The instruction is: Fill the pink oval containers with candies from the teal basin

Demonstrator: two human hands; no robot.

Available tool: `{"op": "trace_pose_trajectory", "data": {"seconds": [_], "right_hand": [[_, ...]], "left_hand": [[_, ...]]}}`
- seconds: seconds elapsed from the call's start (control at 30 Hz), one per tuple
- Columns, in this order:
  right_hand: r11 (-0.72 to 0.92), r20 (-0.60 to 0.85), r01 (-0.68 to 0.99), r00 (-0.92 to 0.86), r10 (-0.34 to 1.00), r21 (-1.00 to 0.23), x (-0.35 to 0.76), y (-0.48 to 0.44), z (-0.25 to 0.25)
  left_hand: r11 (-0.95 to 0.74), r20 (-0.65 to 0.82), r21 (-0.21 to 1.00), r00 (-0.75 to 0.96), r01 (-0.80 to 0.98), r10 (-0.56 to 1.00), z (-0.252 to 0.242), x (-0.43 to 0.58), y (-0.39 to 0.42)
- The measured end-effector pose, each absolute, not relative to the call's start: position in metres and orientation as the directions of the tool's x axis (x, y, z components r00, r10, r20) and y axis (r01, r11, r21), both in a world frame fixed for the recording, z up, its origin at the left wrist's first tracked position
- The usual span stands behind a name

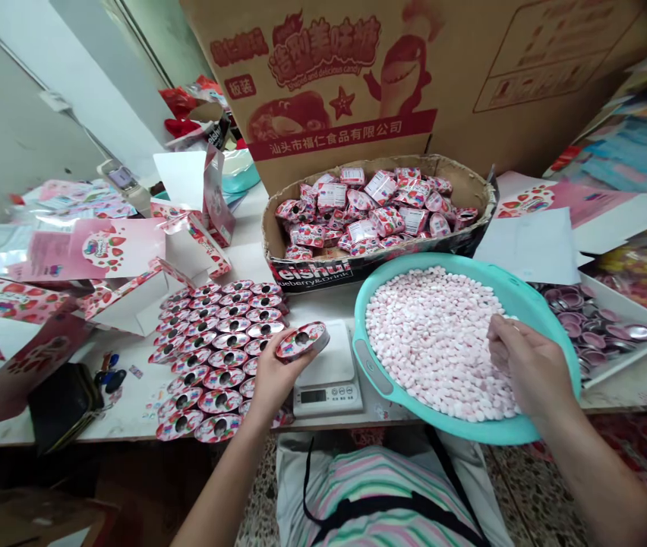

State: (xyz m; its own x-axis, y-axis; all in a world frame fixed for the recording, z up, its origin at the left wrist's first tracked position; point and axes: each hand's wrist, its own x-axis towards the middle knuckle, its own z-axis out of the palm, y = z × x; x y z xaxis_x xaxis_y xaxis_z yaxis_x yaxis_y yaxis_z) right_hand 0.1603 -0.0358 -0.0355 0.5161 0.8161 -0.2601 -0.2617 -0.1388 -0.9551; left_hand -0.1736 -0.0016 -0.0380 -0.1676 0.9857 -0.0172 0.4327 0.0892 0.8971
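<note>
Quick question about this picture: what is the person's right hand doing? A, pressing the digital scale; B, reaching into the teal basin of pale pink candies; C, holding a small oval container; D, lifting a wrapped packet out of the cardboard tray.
B. The right hand has its fingers among the pale pink candies in the teal basin, while the left hand holds the oval container.

Head-worn, the camera faces forward and down (close up) at the left hand [278, 384] and right hand [528, 372].
</note>
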Motion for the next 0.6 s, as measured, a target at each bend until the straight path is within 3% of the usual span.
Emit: {"op": "trace_pose_trajectory", "data": {"seconds": [0.1, 0.33, 0.6], "right_hand": [[-0.128, -0.260, -0.275, 0.519, 0.814, -0.953, 0.160, -0.040, -0.035], [-0.088, -0.252, -0.295, 0.581, 0.774, -0.951, 0.159, -0.043, -0.036], [-0.063, -0.226, -0.291, 0.569, 0.791, -0.955, 0.159, -0.043, -0.035]], "left_hand": [[0.153, -0.120, 0.907, -0.107, 0.393, 0.987, -0.043, -0.171, 0.008], [0.121, -0.133, 0.876, -0.007, 0.466, 0.991, -0.056, -0.170, 0.019], [-0.071, 0.018, 0.823, 0.098, 0.564, 0.995, -0.044, -0.178, 0.019]]}}
